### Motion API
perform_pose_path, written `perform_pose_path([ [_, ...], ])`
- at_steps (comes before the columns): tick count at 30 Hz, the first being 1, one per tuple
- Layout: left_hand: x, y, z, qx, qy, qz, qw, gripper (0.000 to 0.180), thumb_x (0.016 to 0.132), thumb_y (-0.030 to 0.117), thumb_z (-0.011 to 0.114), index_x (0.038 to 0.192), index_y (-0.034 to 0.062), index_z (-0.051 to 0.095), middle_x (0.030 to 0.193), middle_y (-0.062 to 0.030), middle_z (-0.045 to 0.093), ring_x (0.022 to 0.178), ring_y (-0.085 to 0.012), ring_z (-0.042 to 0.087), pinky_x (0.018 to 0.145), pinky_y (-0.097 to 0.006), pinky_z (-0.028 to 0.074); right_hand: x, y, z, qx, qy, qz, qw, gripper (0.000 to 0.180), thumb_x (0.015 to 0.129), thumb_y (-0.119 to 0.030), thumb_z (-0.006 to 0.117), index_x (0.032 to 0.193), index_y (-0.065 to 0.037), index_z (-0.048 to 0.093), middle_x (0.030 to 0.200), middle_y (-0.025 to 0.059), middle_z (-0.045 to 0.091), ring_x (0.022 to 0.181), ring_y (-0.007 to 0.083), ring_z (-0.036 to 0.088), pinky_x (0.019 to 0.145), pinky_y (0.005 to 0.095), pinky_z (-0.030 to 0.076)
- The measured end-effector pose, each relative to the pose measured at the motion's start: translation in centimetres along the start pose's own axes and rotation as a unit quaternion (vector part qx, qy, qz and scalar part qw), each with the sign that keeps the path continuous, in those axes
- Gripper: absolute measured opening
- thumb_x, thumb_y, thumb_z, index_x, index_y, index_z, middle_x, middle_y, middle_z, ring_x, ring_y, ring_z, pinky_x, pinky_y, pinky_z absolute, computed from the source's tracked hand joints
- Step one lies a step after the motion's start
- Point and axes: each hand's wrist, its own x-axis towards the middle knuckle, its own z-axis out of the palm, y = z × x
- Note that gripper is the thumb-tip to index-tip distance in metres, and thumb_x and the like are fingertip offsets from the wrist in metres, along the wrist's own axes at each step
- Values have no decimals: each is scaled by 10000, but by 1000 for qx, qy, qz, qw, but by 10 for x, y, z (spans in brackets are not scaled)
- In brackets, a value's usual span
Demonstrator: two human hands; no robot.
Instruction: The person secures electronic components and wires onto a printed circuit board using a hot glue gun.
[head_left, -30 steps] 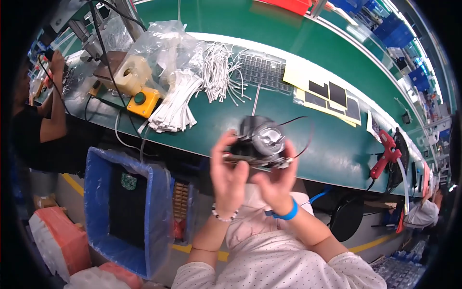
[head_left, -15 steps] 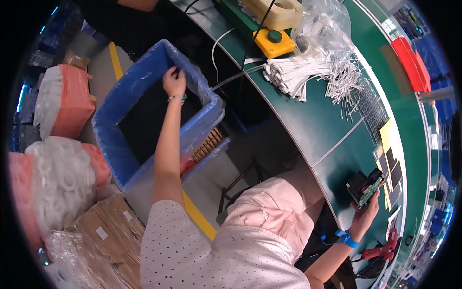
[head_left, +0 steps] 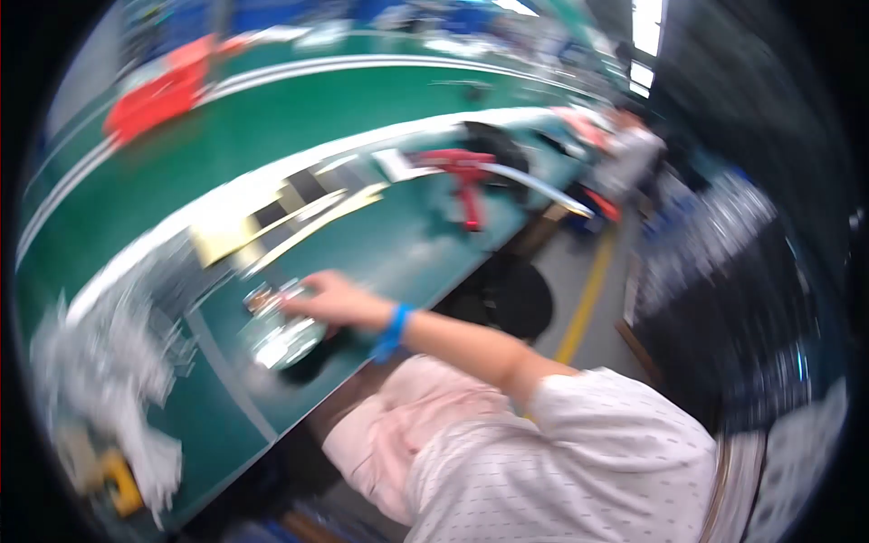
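My right hand [head_left: 335, 301], a blue band [head_left: 393, 333] around its wrist, is over the green bench [head_left: 380, 258]. Its fingers are closed on the edge of a circuit board [head_left: 288, 342] with a dark part under it; motion smears the details. Whether the board rests on the bench or hangs just above it, I cannot tell. A red glue gun [head_left: 466, 176] lies on the bench to the right of the hand. Beyond the board are a yellow sheet [head_left: 224, 237] and several dark flat pieces. My left hand is out of view.
White cable ties or cables [head_left: 149, 462] lie at the bench's left end by a yellow box [head_left: 122, 484]. A red bin [head_left: 163, 95] stands at the far left. At the far right are another person [head_left: 629, 158] and wrapped dark stacks [head_left: 724, 281]. A yellow line [head_left: 588, 299] marks the floor.
The view has swung right, toward the bench. My left hand, earlier inside the blue lined bin, has left the picture along with that bin. The right hand still holds the circuit board.
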Motion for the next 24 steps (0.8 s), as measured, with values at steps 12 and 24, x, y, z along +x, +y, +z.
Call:
perform_pose_path([
  [12,69,-51,206,26,-78,-49,995,400,872,186,380,1219,-12,374,1152,-129,469,983,-289,521,803,-356,496,-33,49,6,368,116,-106,917,365,864,-279,504,1068,20,455,860,89,544,641,127,576,447,238,493],
  [24,37,-44,125,45,87,-55,994,407,862,211,415,1196,-22,397,1110,-134,489,935,-287,542,764,-345,514,-31,62,25,329,167,-195,909,204,872,-179,480,964,3,485,747,79,554,480,102,534,380,202,437],
])
